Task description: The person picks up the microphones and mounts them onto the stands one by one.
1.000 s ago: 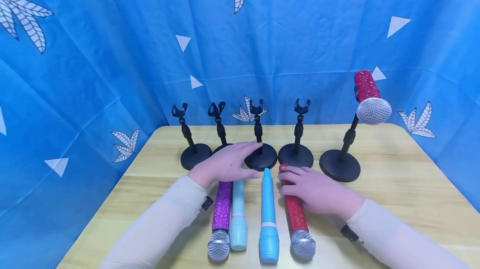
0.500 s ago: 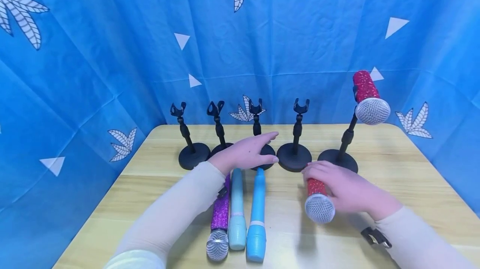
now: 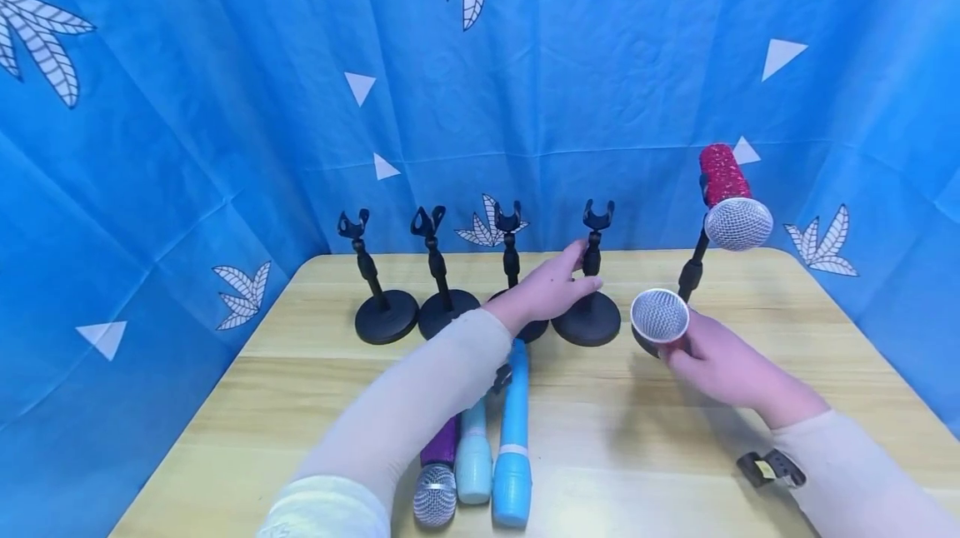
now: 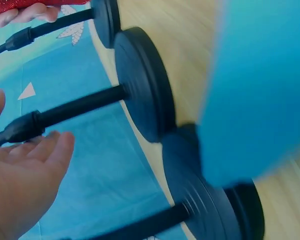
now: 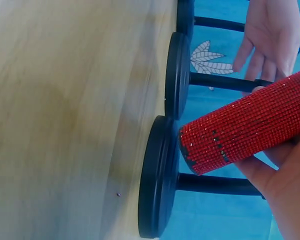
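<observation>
My right hand grips a red glittery microphone, its silver head up and towards the camera; in the right wrist view the red handle crosses the palm. My left hand is at the post of the fourth stand from the left, fingers behind it and thumb in front. The left wrist view shows that hand with extended fingers around the black post; whether it touches is unclear. A second red microphone rests in the rightmost stand's clip.
Three more black stands, the leftmost among them, line the table's back. Near the front lie a purple microphone, a pale teal one and a blue one, partly under my left arm. A blue curtain hangs behind.
My right hand has lifted the red microphone off the table and carried it right, its head tipping upward. My left hand has moved right to the fourth stand. The blue microphone has shifted left.
</observation>
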A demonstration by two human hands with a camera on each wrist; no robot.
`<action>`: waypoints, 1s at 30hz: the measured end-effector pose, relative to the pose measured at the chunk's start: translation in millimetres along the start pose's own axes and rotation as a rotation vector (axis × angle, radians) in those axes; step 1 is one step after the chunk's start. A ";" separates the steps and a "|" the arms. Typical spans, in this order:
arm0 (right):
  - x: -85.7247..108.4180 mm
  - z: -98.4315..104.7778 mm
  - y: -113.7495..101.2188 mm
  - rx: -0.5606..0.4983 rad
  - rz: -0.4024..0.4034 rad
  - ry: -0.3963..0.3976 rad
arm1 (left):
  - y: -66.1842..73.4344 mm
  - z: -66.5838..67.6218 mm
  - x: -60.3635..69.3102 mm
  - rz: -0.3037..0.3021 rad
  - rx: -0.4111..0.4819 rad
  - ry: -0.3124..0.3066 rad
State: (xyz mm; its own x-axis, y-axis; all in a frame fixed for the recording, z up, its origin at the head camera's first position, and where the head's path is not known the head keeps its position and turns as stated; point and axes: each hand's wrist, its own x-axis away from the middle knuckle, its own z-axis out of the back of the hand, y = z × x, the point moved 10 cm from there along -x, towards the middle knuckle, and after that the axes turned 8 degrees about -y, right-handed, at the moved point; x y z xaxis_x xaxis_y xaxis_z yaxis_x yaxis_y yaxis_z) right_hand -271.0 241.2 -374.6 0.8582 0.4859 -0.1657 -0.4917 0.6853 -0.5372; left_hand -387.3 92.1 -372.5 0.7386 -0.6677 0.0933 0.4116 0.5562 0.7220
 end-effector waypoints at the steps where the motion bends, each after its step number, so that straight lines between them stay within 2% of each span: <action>1: -0.4 0.0 1.3 -0.026 -0.009 0.002 | 1.3 1.8 -2.3 0.004 0.004 0.027; 5: -1.7 0.3 7.2 -0.098 -0.060 -0.003 | 8.3 10.2 -7.9 0.000 -0.025 0.128; 8: -4.1 1.3 8.3 -0.138 -0.078 -0.002 | 9.8 13.7 -8.3 0.004 -0.049 0.165; 13: -10.7 2.0 4.8 -0.166 -0.064 0.009 | 9.0 14.6 -3.5 0.012 -0.062 0.153; 20: -19.2 4.2 -7.1 -0.213 -0.029 0.035 | 14.1 13.1 9.2 -0.017 -0.101 0.127; 26: -29.1 5.5 -15.2 -0.299 -0.027 0.046 | 18.3 11.6 24.9 -0.041 -0.136 0.116; 30: -35.9 9.2 -22.6 -0.352 0.012 0.083 | 20.3 10.7 37.0 -0.048 -0.139 0.095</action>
State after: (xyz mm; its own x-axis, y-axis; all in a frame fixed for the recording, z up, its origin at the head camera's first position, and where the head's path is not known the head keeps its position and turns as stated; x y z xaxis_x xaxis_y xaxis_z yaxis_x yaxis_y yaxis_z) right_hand -292.1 213.3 -348.9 0.8687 0.4375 -0.2323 -0.4334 0.4441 -0.7842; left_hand -357.4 73.4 -347.0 0.7607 -0.6490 -0.0095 0.5129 0.5920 0.6216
